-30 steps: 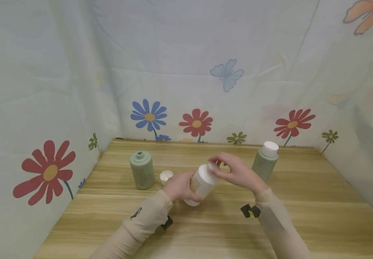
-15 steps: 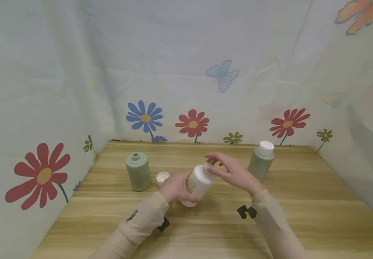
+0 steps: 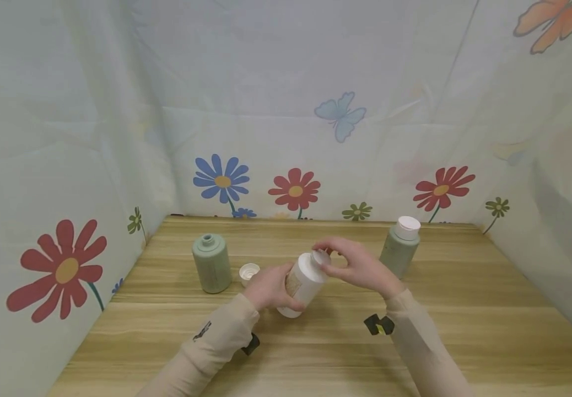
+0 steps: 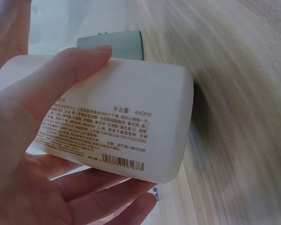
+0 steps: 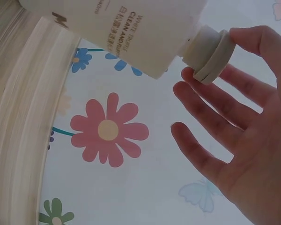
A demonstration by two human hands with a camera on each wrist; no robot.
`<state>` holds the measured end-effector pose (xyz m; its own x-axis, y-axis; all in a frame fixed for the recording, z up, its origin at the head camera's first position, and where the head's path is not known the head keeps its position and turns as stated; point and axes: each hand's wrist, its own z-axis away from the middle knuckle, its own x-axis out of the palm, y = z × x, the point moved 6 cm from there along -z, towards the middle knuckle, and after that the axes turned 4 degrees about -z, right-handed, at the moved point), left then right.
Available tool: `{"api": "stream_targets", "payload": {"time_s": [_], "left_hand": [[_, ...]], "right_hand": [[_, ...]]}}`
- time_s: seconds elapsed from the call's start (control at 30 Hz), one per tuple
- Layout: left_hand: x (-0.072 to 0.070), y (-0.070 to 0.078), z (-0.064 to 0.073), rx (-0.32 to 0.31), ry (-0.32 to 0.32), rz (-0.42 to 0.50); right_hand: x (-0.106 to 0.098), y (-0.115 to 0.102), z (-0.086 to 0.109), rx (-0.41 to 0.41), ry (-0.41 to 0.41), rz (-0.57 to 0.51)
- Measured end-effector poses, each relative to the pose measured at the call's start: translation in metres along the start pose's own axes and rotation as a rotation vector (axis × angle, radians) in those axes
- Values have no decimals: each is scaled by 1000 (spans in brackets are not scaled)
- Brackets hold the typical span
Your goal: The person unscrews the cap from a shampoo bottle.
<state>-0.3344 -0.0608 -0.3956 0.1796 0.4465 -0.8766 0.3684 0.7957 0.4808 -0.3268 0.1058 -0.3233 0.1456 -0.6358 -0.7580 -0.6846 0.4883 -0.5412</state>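
Note:
My left hand grips a white bottle around its body, tilted with its neck up to the right. In the left wrist view, my thumb lies across the printed side and the fingers wrap underneath. My right hand is at the bottle's top, pinching the pale cap between thumb and fingertips; the little finger stays free of it. To the left, an uncapped green bottle stands upright. A white cap lies with its hollow side up beside my left hand.
A second green bottle, with a white cap on, stands behind my right hand. The wooden table ends at the back against a light curtain printed with flowers and butterflies. More curtain hangs at both sides.
My right thumb and fingers have shifted around the cap on the white bottle. My left hand keeps its grip. The head view has swung slightly right, so everything appears moved a little left.

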Motion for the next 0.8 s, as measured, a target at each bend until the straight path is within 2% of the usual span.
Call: {"api": "stream_targets", "payload": {"time_s": [0.13, 0.3, 0.4, 0.6, 0.7, 0.8], "left_hand": [[-1, 2, 1, -3, -1, 1], [-3, 4, 3, -5, -4, 1], [-2, 4, 3, -6, -7, 1], [-2, 3, 2, -9, -9, -5], [-2, 3, 2, -9, -12, -11], [-2, 2, 1, -13, -13, -10]], "right_hand": [[0, -4, 0, -49, -33, 2], [0, -6, 0, -72, -50, -3], [-1, -5, 0, -46, -50, -16], [-5, 0, -2, 90, 3, -52], [-5, 0, -4, 121, 6, -6], [-3, -1, -5, 107, -6, 51]]}}
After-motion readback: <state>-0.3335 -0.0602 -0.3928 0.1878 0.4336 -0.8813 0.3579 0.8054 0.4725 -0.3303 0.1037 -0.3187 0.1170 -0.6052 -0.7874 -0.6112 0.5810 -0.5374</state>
